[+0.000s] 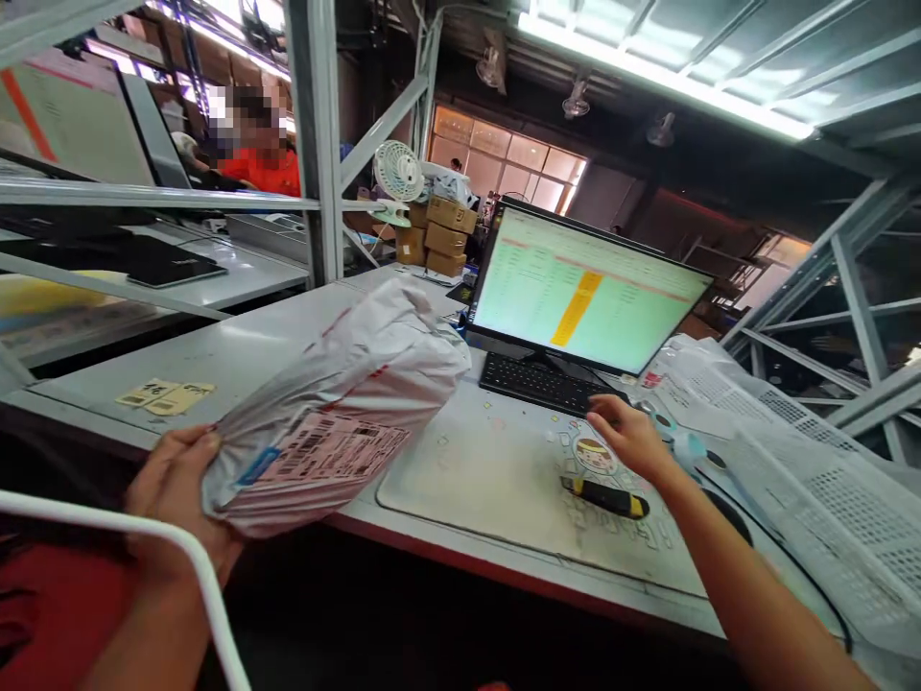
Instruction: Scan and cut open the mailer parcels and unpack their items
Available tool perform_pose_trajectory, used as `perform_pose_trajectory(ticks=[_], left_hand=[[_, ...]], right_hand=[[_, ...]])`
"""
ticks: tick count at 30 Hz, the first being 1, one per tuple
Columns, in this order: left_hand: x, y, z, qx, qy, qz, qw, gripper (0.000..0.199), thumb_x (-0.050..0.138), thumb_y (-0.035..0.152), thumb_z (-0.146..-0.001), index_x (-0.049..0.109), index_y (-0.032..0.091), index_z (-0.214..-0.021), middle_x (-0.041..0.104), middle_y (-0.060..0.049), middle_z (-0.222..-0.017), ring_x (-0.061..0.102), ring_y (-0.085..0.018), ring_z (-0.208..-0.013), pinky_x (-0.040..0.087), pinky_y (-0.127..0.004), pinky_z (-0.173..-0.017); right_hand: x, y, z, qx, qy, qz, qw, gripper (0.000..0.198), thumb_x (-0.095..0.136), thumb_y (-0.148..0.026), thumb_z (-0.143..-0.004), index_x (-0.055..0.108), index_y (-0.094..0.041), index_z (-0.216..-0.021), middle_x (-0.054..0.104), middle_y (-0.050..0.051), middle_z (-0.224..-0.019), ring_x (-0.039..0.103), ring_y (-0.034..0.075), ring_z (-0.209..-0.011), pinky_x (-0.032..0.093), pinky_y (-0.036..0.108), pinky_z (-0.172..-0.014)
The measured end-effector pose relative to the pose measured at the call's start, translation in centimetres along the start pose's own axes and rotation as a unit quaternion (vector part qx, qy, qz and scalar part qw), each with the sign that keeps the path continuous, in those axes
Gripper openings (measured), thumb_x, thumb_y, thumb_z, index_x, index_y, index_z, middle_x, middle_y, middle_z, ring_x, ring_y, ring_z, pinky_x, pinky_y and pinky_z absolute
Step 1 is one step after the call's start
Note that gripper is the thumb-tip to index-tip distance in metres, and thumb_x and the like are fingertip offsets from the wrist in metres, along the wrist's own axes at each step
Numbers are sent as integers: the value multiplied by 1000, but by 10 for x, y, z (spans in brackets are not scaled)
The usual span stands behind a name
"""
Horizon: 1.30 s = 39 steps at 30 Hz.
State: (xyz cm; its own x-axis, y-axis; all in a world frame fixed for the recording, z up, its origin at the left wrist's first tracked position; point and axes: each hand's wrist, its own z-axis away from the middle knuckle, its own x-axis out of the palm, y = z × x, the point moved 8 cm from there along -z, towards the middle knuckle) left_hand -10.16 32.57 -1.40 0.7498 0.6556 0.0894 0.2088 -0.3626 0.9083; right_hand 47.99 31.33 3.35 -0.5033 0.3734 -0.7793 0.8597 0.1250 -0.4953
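Note:
My left hand [177, 489] is closed on the near left corner of a white plastic mailing bag [374, 374]. The bag is crumpled and full, tilted up over the front edge of the desk. A printed shipping label [335, 446] with barcodes faces me on its lower side. My right hand [629, 437] hovers over the desk mat, close to the front of the black keyboard [532, 382], with loosely bent fingers apart and nothing seen in them. Below that hand, a black and yellow utility knife [605, 497] lies on the pale desk mat [489, 489].
Behind the keyboard stands a monitor [582, 293] showing a table. White perforated plastic baskets [827, 489] fill the right side, beside a cable. Yellowed paper labels [165, 395] lie at left. Metal posts [323, 144] frame the desk; a person in red sits beyond. Cardboard boxes [446, 235] and a fan [398, 173] stand behind.

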Motion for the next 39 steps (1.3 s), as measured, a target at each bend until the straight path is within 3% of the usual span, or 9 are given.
perform_pose_trajectory(ticks=[4,8,14,22,26,30,32,35,39], left_hand=[[55,41,49,95,-43,12,994,14,59,32,-85,62,18,-86,56,1,-72,52,-16,-63,41,-27,-56],[109,85,125,346,-141,-66,925,12,55,24,-95,64,17,-91,67,-5,-86,65,-20,-82,52,-31,-77],[131,84,245,506,-359,-92,779,12,61,22,-101,70,19,-108,77,-9,-107,71,-22,-95,56,-34,-88],[148,63,255,474,-428,-274,719,69,83,40,-88,60,17,-149,50,-20,-163,42,-46,-152,40,-62,-121],[159,66,229,430,-478,-209,737,45,62,41,-101,71,16,-138,65,-18,-149,60,-37,-141,42,-54,-122],[161,76,161,226,-417,-167,865,46,58,51,-98,79,13,-114,81,-12,-103,75,-28,-96,56,-37,-89],[161,69,133,73,-383,-129,912,47,61,57,-92,77,13,-92,74,-6,-76,66,-21,-70,49,-30,-68],[172,57,121,-106,-377,-13,920,47,69,60,-79,72,13,-76,68,-4,-68,58,-17,-62,44,-27,-62],[190,51,131,-166,-383,39,908,45,77,57,-68,74,13,-75,71,-4,-73,58,-17,-66,44,-28,-67]], right_hand=[[-77,135,77,158,71,172,970,51,56,-47,-94,67,-11,-129,76,20,-115,74,33,-104,57,48,-98],[-76,201,127,194,43,245,949,66,51,-47,-98,55,-1,-146,61,30,-145,60,41,-136,49,52,-113],[-38,204,147,235,-50,273,932,74,50,-49,-102,40,0,-158,60,30,-145,63,44,-131,50,53,-109],[-25,184,111,284,-57,265,920,67,55,-33,-98,42,1,-154,64,30,-137,65,42,-128,52,50,-105],[-30,184,97,332,-42,243,911,69,64,-40,-94,50,2,-147,63,33,-136,64,44,-128,53,50,-103],[-58,172,100,341,-80,145,925,41,58,-41,-96,67,-9,-119,75,18,-92,75,31,-84,58,38,-73],[-77,147,109,293,-110,58,948,39,59,-52,-95,68,-15,-105,68,7,-68,66,23,-58,51,31,-55],[-108,88,131,159,-124,-1,979,47,67,-66,-86,70,-20,-93,63,2,-62,59,19,-53,47,29,-50],[-116,8,165,-8,-156,16,988,29,70,-50,-89,72,-21,-89,70,2,-74,62,19,-66,51,28,-59]])
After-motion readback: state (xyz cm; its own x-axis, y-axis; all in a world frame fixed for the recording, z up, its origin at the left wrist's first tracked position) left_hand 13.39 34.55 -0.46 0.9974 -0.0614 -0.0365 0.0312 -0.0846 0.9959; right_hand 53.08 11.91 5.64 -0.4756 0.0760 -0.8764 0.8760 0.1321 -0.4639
